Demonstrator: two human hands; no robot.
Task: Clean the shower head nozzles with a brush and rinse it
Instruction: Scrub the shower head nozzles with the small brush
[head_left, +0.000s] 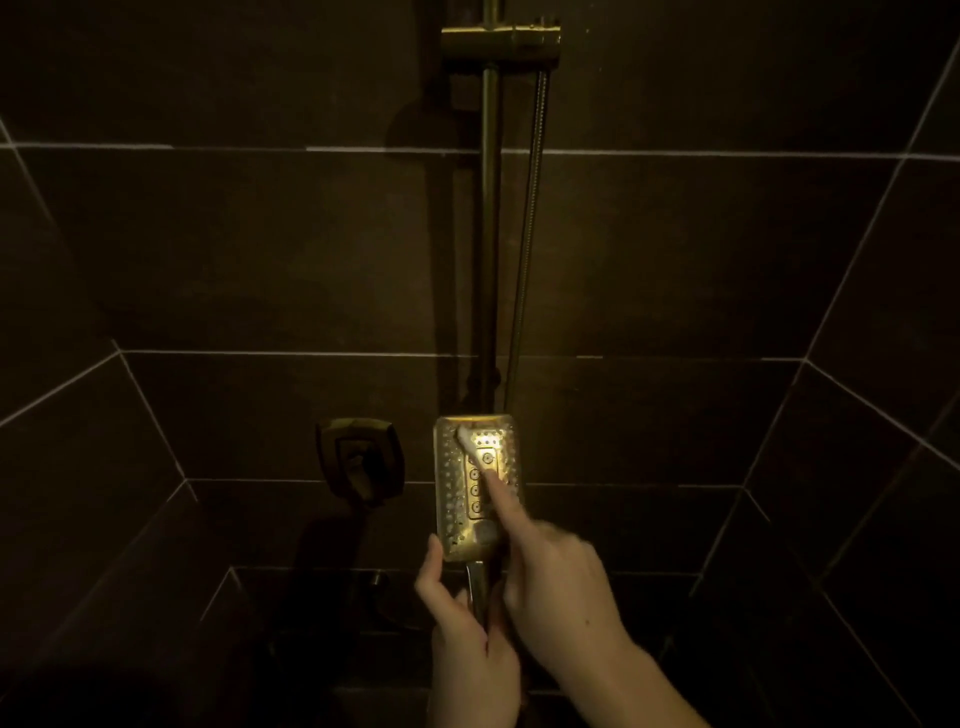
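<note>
A rectangular gold shower head (451, 499) faces me at the lower middle, its face dotted with nozzles. My left hand (465, 639) grips its handle just below the head, thumb up along the left edge. My right hand (556, 577) holds a small brush (467, 446), index finger stretched along it. The pale bristle end lies on the upper left nozzles. Most of the brush's handle is hidden under my finger.
A gold riser rail (490, 234) runs up the dark tiled wall to a bracket (500, 39), with the metal hose (527, 249) beside it. A gold mixer handle (361, 460) sits left of the shower head. The scene is dim.
</note>
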